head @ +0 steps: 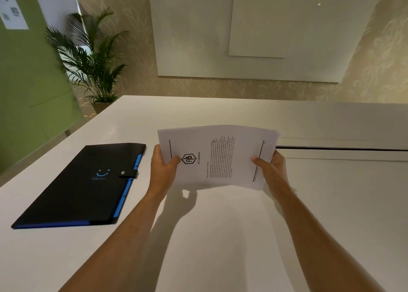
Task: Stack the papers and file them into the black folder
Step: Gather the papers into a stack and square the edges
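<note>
- my left hand (pixel 164 167) grips the left short edge of the papers (pixel 217 157), thumb on the printed face beside the logo, fingers hidden behind; closed on the stack
- my right hand (pixel 270 168) grips the right short edge the same way, thumb on top near the ruled line; closed on the stack too
- papers held up off the white table (pixel 220 236), turned sideways so the text runs bottom to top; top edge bows upward in the middle, sheet edges at the far right corner slightly fanned, not flush; near edge hangs above the tabletop with a shadow under it
- black folder (pixel 81 185) lies flat on the table to the left of my left hand, near but apart from the papers; snap strap fastened over its right edge, blue tabs showing along that edge, blue strip along its near edge
- bare tabletop open near me, between my forearms, and to the right; a dark seam (pixel 342 149) crosses the table on the far right behind the papers
- table's far edge is free, its left edge runs past the folder; potted palm (pixel 92 57) stands beyond the far left corner
</note>
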### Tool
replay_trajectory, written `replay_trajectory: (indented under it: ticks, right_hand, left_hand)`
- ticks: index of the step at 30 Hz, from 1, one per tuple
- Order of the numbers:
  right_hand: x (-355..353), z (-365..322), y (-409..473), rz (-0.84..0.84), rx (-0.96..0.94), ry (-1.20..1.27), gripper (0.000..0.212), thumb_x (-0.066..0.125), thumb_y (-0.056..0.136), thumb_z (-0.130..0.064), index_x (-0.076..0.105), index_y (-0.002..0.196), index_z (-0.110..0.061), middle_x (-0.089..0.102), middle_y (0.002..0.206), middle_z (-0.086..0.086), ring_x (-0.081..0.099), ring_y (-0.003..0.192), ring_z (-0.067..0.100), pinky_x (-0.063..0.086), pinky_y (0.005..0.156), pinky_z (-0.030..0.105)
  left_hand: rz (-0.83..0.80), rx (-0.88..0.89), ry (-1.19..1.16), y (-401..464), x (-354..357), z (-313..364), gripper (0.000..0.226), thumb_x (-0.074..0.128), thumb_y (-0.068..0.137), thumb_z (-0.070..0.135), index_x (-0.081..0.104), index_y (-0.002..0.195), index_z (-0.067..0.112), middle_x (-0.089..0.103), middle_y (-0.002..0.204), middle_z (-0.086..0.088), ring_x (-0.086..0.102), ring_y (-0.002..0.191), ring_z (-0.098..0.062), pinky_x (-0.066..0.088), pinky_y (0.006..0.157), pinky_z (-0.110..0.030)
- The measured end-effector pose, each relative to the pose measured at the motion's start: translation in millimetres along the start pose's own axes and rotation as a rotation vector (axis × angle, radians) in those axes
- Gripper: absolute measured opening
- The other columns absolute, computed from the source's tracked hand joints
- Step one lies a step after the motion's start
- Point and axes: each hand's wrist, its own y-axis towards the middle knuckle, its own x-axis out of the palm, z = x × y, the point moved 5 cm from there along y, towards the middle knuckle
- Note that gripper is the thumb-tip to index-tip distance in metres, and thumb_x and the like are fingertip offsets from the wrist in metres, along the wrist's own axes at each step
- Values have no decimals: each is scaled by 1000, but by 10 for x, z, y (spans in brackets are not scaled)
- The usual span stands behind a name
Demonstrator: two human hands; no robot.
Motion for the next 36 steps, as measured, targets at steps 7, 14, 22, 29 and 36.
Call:
replay_trajectory:
  ticks: [7, 14, 22, 29, 36]
  right_hand:
    - [-15, -30, -25, 53, -18, -21, 27, 70, 85, -4, 68, 97, -28, 77, 90, -17, 73, 81, 6, 55, 61, 16]
    - [-59, -79, -6, 118, 13, 148, 20, 70, 79, -11, 74, 97, -20, 78, 97, -2, 73, 87, 16, 59, 66, 27]
    - [170, 83, -95, 277, 206, 509, 22, 68, 83, -2, 72, 101, -16, 78, 96, -5, 73, 86, 12, 56, 65, 27]
    - [690, 337, -392, 302, 388, 650, 33, 69, 85, -6, 68, 117, -17, 75, 110, 1, 72, 95, 18, 57, 70, 33]
    - [873, 346, -536, 258, 423, 751, 41, 64, 89, -4, 62, 129, -15, 72, 119, 7, 68, 107, 26, 60, 64, 29]
  left_hand:
    - [-14, 6, 28, 15, -13, -5, 39, 61, 89, 10, 49, 105, 43, 62, 110, 12, 64, 99, -14, 58, 71, -29]
    - [-104, 115, 175, 332, -116, 516, 23, 62, 91, 16, 49, 109, 21, 67, 99, -11, 69, 90, -23, 57, 76, -39]
    - [-146, -165, -323, 61, 110, 332, 10, 63, 90, 13, 57, 84, 19, 69, 81, -2, 67, 75, -18, 48, 74, -38]
    - [-54, -195, -570, -214, 546, 221, 38, 66, 90, 13, 58, 125, 27, 70, 118, -1, 66, 107, -20, 56, 86, -38]
    - [73, -32, -303, -148, 419, 417, 44, 62, 94, 19, 49, 135, 19, 65, 121, -1, 64, 107, -14, 58, 78, -24]
